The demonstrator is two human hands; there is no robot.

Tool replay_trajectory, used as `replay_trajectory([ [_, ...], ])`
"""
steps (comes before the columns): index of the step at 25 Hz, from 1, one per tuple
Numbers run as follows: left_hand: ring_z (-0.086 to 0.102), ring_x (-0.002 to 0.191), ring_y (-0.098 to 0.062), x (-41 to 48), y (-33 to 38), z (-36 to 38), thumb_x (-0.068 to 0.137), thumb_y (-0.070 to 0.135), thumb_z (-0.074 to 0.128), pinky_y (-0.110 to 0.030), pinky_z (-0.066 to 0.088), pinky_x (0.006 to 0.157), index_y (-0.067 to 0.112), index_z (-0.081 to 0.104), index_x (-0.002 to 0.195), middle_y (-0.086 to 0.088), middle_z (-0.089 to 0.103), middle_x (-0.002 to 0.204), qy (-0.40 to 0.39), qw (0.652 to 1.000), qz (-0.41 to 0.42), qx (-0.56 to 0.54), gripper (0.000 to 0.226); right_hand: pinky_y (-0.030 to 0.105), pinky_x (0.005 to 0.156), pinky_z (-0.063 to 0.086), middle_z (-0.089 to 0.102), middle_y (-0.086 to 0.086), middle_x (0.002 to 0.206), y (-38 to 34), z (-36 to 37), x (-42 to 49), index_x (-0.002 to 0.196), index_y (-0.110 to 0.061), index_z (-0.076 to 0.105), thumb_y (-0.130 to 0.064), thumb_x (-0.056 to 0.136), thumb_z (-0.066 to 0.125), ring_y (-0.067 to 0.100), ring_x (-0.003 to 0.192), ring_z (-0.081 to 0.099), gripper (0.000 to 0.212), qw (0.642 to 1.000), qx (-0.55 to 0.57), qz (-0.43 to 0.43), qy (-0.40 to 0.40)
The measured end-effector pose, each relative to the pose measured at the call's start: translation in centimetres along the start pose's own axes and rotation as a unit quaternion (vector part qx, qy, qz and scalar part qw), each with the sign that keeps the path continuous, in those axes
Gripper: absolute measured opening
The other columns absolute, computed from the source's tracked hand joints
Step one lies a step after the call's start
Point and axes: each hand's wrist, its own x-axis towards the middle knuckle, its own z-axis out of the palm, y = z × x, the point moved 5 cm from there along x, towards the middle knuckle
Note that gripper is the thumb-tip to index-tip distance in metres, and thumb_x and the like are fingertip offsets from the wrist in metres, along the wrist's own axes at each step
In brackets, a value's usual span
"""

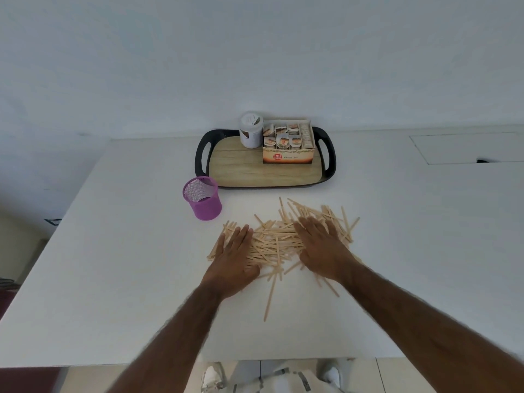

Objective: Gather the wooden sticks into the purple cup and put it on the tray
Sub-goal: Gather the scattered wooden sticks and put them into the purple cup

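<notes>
A loose heap of thin, pale wooden sticks [279, 239] lies spread on the white table [113, 279] just below the middle of the frame, with a few strays trailing toward the lower centre. The left hand [234, 256] lies flat on the left end of the heap, fingers straight and slightly spread, gripping nothing. The right hand [321, 248] rests flat on the right part of the heap in the same way, fingers extended over the sticks, holding none.

The purple wire-mesh cup [202, 198] stands upright on the table left of centre, above and to the left of the heap, apart from it and just beside the near left corner of the tray. No sticks show inside it.

The tray, black-rimmed with two handles and a wood-grain base [238, 168], sits at upper centre. On its far side stand a white cylindrical canister [251, 130] and, touching or just beside it to the right, an open cardboard box of tea sachets [287, 141].
</notes>
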Motion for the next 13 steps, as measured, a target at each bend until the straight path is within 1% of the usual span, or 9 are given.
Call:
replay_trajectory([
  [2, -0.020, 0.153, -0.007, 0.4, -0.1, -0.1, 0.091, 0.066, 0.037, -0.041, -0.018, 0.123, 0.023, -0.002, 0.162, 0.008, -0.009, 0.170, -0.023, 0.999, 0.005, 0.023, 0.092, 0.055, 0.123, 0.002, 0.015, 0.005, 0.166, -0.6, -0.5, 1.1, 0.158, -0.016, 0.011, -0.028, 0.091, 0.047, 0.025, 0.154, 0.005, 0.077, 0.999, 0.009, -0.032, -0.035],
  [3, -0.017, 0.154, -0.008, 0.5, 0.0, -0.1, 0.094, 0.064, 0.040, -0.041, -0.017, 0.124, 0.022, 0.001, 0.163, 0.007, -0.006, 0.170, -0.032, 0.999, 0.006, 0.038, 0.090, 0.056, 0.123, 0.003, 0.017, 0.004, 0.165, -0.8, -0.6, 1.7, 0.158, -0.016, 0.013, -0.027, 0.090, 0.048, 0.025, 0.154, 0.005, 0.078, 0.998, 0.007, -0.043, -0.049],
  [5, -0.007, 0.156, -0.013, 1.0, 0.3, -0.2, 0.099, 0.057, 0.045, -0.039, -0.011, 0.125, 0.020, 0.009, 0.162, 0.003, 0.003, 0.171, -0.029, 0.998, 0.005, 0.050, 0.082, 0.056, 0.122, 0.008, 0.024, 0.006, 0.162, -1.2, -0.9, 2.5, 0.157, -0.014, 0.017, -0.028, 0.090, 0.052, 0.026, 0.152, 0.011, 0.077, 0.996, -0.013, -0.052, -0.072],
  [6, 0.000, 0.156, -0.015, 1.2, 0.6, -0.5, 0.099, 0.054, 0.047, -0.039, -0.007, 0.125, 0.019, 0.015, 0.162, 0.001, 0.010, 0.170, -0.016, 0.999, 0.006, 0.043, 0.078, 0.056, 0.121, 0.013, 0.028, 0.008, 0.159, -1.4, -1.1, 2.9, 0.155, -0.013, 0.021, -0.029, 0.090, 0.053, 0.028, 0.150, 0.017, 0.074, 0.995, -0.030, -0.056, -0.075],
  [9, 0.023, 0.149, -0.019, 1.8, 1.3, -1.5, 0.098, 0.049, 0.054, -0.040, 0.005, 0.125, 0.019, 0.029, 0.158, -0.002, 0.033, 0.161, 0.028, 0.999, 0.009, 0.023, 0.071, 0.052, 0.114, 0.029, 0.044, 0.011, 0.144, -1.9, -1.6, 3.6, 0.146, -0.011, 0.039, -0.025, 0.092, 0.053, 0.029, 0.135, 0.037, 0.058, 0.993, -0.080, -0.070, -0.045],
  [13, 0.038, 0.137, -0.021, 2.2, 1.5, -2.2, 0.096, 0.052, 0.058, -0.040, 0.014, 0.123, 0.021, 0.044, 0.149, -0.001, 0.046, 0.145, 0.050, 0.998, 0.009, 0.046, 0.063, 0.048, 0.101, 0.040, 0.051, 0.010, 0.128, -2.1, -2.0, 4.1, 0.129, -0.012, 0.054, -0.023, 0.092, 0.053, 0.027, 0.118, 0.047, 0.039, 0.993, -0.097, -0.069, -0.027],
])
